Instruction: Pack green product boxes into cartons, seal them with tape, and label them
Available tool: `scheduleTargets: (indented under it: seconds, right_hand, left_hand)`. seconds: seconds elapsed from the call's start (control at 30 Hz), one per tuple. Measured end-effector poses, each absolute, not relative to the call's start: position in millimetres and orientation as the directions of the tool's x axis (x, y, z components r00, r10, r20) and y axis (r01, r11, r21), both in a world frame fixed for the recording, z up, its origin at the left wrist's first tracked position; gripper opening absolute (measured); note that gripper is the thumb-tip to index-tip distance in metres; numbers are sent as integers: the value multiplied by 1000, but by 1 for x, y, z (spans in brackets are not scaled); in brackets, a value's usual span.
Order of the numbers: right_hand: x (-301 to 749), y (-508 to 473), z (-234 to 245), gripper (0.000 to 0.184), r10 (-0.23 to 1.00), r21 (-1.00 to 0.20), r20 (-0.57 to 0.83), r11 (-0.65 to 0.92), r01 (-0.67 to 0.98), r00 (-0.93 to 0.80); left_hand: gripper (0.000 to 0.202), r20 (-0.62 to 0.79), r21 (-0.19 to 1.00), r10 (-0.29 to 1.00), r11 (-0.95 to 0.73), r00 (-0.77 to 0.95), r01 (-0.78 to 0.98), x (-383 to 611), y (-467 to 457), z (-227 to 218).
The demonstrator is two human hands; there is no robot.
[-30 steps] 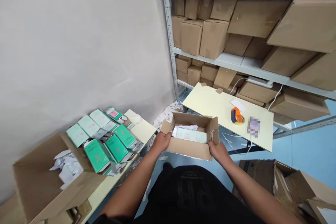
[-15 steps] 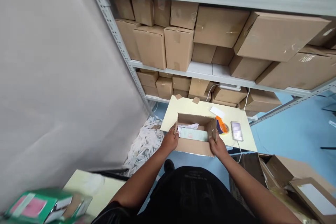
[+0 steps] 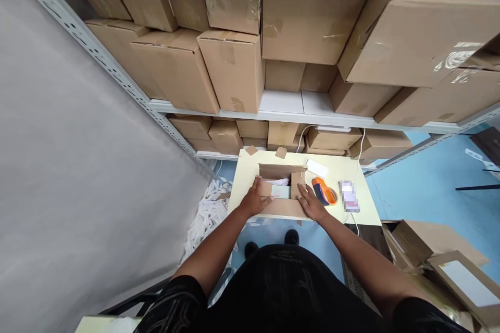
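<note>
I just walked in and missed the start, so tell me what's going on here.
A person has both bare hands on a small cardboard box resting on a pale table: the left hand at its left end, the right hand at its right. The end flaps lean inward, but the top is open, showing a pale green carton and some white paper. An orange tape dispenser lies just right of the box.

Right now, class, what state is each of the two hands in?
Left hand: open, thumb spread, resting on the left flap of the cardboard box.
Right hand: open, fingers at the box's right flap.
</note>
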State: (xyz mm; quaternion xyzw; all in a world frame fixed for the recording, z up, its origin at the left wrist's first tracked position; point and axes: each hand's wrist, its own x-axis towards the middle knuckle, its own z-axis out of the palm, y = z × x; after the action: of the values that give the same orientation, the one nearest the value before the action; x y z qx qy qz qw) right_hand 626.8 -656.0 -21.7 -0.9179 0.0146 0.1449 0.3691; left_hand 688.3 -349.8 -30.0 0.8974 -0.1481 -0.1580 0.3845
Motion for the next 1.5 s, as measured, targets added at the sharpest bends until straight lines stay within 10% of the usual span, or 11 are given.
scheduleTargets:
  seconds: [0.13, 0.43, 0.67, 0.9, 1.2, 1.5]
  right_hand:
    - [645, -677, -27, 60, 153, -731, -241, -678, -75, 958]
    - [634, -724, -32, 92, 489, -730, -147, -641, 239, 860]
    - [645, -681, -28, 76, -3, -747, -143, -655, -110, 990]
    - [652, -655, -24, 73, -269, -751, -222, -566, -340, 937]
    - [641, -653, -22, 60, -381, -745, -195, -541, -390, 903]
    - [620, -728, -59, 28, -408, -148, -261, -879, -454, 875]
  left_hand:
    - [72, -181, 796, -381, -598, 907, -92, 697, -343, -34]
    - [97, -329, 872, -121, -419, 936, 252, 692, -351, -24]
    - [65, -545, 809, -123, -335, 829, 482, 722, -333, -8]
    - [58, -248, 936, -222, -308, 943, 174, 754, -338, 7]
    - [33, 55, 777, -287, -590, 956, -222, 735, -348, -21]
    - [32, 62, 639, -365, -701, 929, -318, 732, -362, 1]
